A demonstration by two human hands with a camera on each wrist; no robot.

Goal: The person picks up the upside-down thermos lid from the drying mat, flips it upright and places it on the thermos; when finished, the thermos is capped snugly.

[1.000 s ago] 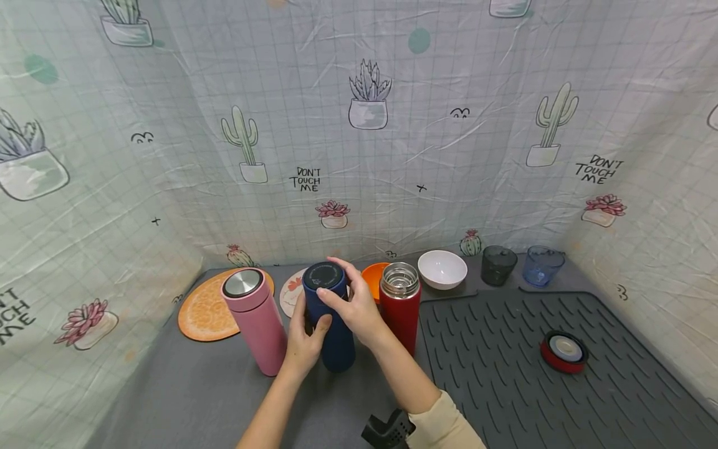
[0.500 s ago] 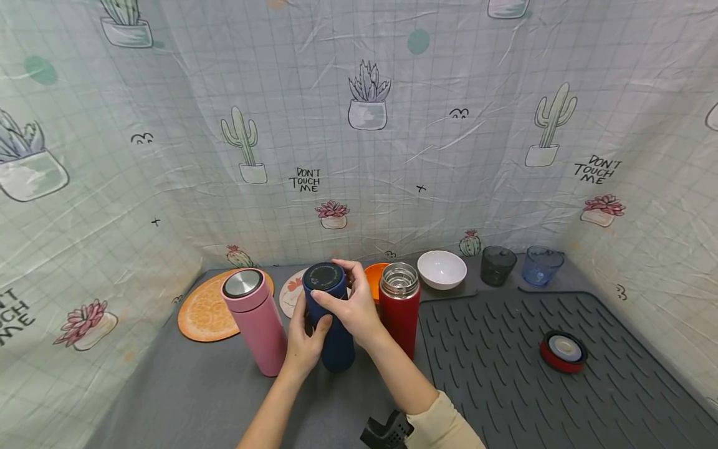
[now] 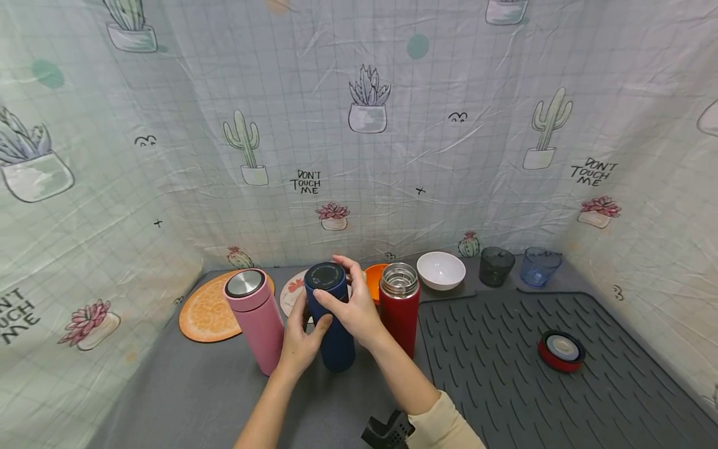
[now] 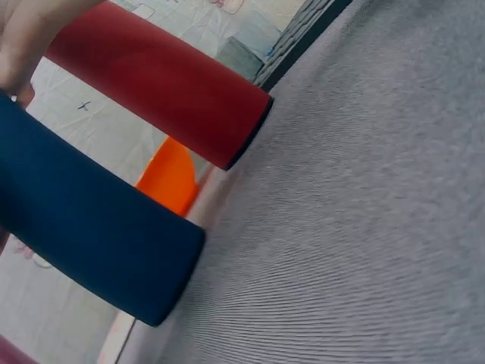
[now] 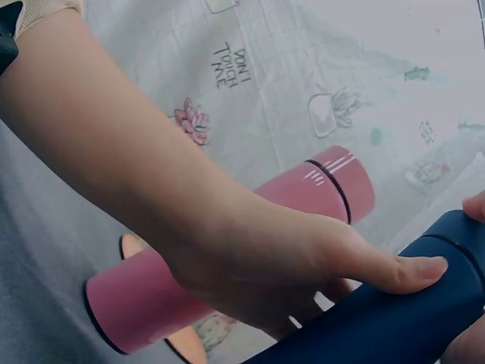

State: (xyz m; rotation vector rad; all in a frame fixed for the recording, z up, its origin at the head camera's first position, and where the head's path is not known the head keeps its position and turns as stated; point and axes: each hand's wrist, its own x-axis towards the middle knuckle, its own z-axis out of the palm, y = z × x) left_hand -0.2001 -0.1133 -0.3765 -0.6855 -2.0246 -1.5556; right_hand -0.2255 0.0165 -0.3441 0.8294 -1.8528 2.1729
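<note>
A dark blue thermos (image 3: 336, 352) stands upright on the grey table, its lid (image 3: 325, 274) on. My left hand (image 3: 301, 343) grips its upper body from the left; the right wrist view shows this left hand (image 5: 250, 246) with its thumb along the blue wall. With thumb and fingers, my right hand (image 3: 357, 308) holds the top of the thermos around the lid. Part of that right hand (image 4: 26, 38) shows in the left wrist view. A pink thermos (image 3: 260, 330) with a steel-topped lid stands just left, and a lidless red thermos (image 3: 400, 318) just right.
A red lid (image 3: 561, 351) lies on the black ridged mat (image 3: 505, 386) at right. Behind are a white bowl (image 3: 441, 270), an orange bowl (image 3: 374, 280), a grey cup (image 3: 496, 266) and a blue cup (image 3: 540, 267). An orange-slice placemat (image 3: 207, 312) lies at left.
My right hand's fingers and thumb have shifted slightly around the thermos top. The blue thermos stays upright in place with its lid on, and the head view has tilted a little.
</note>
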